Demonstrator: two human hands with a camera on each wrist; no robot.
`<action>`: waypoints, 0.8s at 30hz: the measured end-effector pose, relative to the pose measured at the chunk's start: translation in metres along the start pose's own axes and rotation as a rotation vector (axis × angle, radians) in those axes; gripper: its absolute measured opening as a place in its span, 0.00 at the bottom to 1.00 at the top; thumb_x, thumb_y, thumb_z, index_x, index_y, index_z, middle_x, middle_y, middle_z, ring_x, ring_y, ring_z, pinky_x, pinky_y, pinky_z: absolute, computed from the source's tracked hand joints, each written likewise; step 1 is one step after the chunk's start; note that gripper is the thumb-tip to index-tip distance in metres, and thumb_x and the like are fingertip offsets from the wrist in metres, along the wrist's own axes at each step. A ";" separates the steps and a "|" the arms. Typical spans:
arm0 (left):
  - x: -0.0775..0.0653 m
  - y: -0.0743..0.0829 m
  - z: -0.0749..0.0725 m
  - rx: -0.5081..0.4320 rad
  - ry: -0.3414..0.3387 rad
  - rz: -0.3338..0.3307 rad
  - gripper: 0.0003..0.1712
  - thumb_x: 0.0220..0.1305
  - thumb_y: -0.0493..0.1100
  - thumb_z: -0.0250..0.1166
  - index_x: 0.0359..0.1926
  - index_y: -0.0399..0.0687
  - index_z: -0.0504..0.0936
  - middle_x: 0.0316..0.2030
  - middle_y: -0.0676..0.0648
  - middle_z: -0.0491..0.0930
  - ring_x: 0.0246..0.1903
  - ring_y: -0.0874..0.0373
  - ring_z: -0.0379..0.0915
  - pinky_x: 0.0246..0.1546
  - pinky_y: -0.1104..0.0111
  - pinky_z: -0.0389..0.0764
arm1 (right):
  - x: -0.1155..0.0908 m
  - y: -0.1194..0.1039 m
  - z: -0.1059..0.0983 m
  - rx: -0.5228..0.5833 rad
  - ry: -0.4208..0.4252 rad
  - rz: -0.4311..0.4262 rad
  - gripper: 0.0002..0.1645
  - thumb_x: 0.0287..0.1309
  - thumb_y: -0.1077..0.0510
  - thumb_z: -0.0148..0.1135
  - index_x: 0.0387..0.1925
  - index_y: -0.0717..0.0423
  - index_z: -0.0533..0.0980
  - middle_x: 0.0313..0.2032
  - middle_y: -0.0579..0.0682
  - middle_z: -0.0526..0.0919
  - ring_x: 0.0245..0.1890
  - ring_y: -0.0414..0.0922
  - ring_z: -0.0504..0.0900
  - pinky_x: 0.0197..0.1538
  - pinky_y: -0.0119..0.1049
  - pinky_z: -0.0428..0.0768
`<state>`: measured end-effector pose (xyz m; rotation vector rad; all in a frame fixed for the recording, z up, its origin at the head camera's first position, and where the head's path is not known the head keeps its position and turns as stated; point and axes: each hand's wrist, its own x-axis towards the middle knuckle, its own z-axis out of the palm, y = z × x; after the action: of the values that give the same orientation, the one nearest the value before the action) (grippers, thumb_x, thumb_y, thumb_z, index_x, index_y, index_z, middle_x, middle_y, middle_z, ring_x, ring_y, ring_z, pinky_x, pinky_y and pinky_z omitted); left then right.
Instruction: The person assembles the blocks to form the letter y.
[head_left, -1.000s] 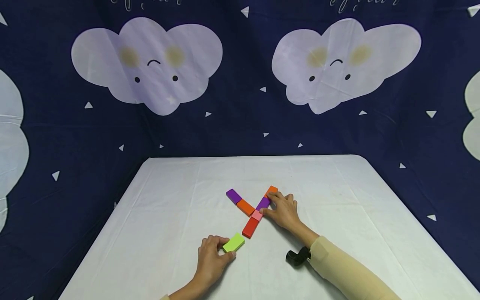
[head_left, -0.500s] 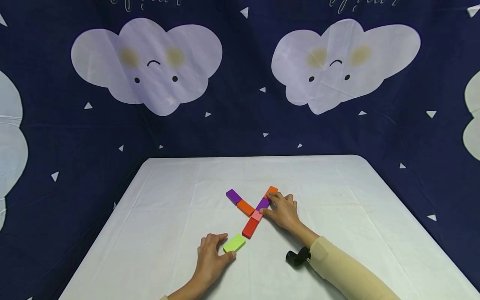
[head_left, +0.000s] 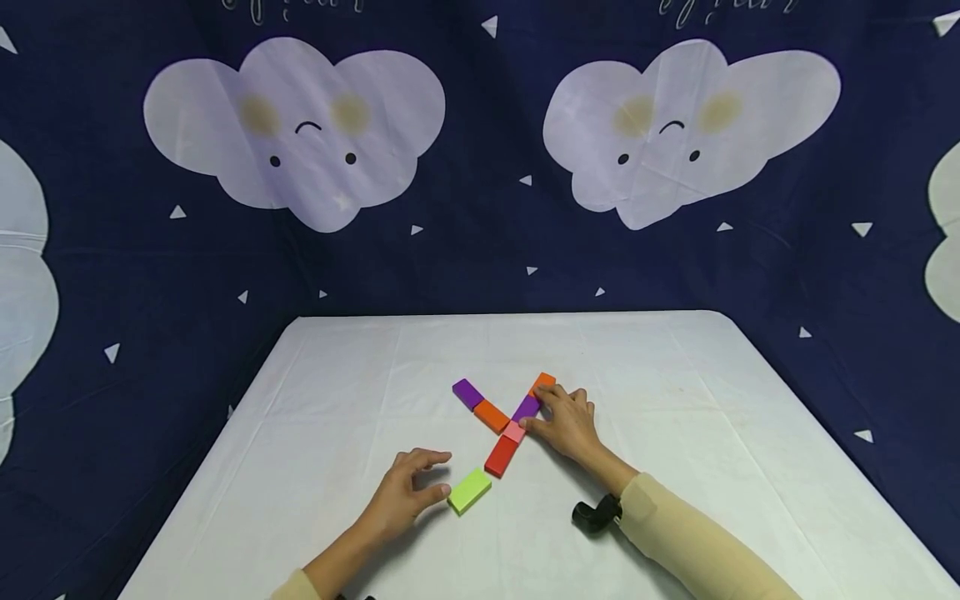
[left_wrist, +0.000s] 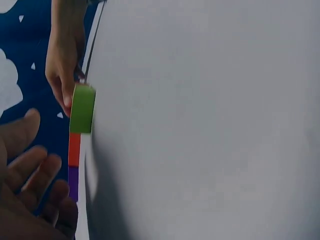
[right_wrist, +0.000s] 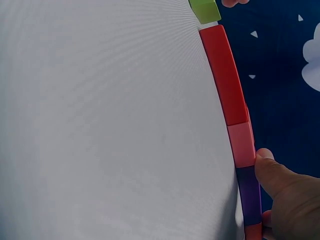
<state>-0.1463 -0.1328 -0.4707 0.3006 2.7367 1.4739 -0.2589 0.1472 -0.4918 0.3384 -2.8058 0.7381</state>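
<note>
Beside the lime-green block, my left hand has its thumb and fingers spread, with nothing between them. In the left wrist view its fingers stand apart from that green block. My right hand spans the purple block, thumb at the pink block's end and a forefinger by the orange block. The right wrist view shows the thumb touching the row where pink and purple meet. A red block continues this row toward the green one, a small gap between them.
A second orange block and another purple block branch off to the back left, forming a Y with the row. A black wrist device hangs by the right sleeve. A navy cloud-print backdrop stands behind the white table.
My left hand let go of the green block and drew back to the left, leaving it lying near the red block. My right hand stays where it was.
</note>
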 end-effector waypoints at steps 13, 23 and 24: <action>0.013 -0.013 -0.003 0.007 -0.207 0.192 0.26 0.52 0.49 0.69 0.55 0.54 0.79 0.54 0.51 0.79 0.49 0.62 0.62 0.53 0.65 0.62 | -0.001 -0.001 0.000 -0.006 0.010 -0.007 0.40 0.44 0.37 0.69 0.58 0.52 0.75 0.55 0.50 0.77 0.41 0.54 0.66 0.39 0.42 0.58; 0.015 -0.011 0.002 0.058 -0.242 0.208 0.26 0.51 0.46 0.70 0.54 0.50 0.80 0.51 0.52 0.80 0.47 0.60 0.62 0.50 0.65 0.58 | -0.001 -0.001 -0.001 -0.003 -0.001 -0.001 0.41 0.44 0.37 0.69 0.58 0.52 0.75 0.55 0.51 0.77 0.41 0.54 0.65 0.40 0.42 0.58; 0.014 -0.011 0.003 0.058 -0.241 0.212 0.26 0.51 0.46 0.70 0.53 0.50 0.80 0.50 0.52 0.80 0.47 0.60 0.62 0.50 0.65 0.58 | -0.001 -0.001 -0.001 -0.002 -0.005 0.001 0.41 0.44 0.37 0.69 0.58 0.52 0.75 0.55 0.51 0.77 0.41 0.54 0.65 0.40 0.42 0.58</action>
<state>-0.1618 -0.1342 -0.4803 0.7389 2.6210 1.2998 -0.2577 0.1468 -0.4911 0.3386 -2.8111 0.7352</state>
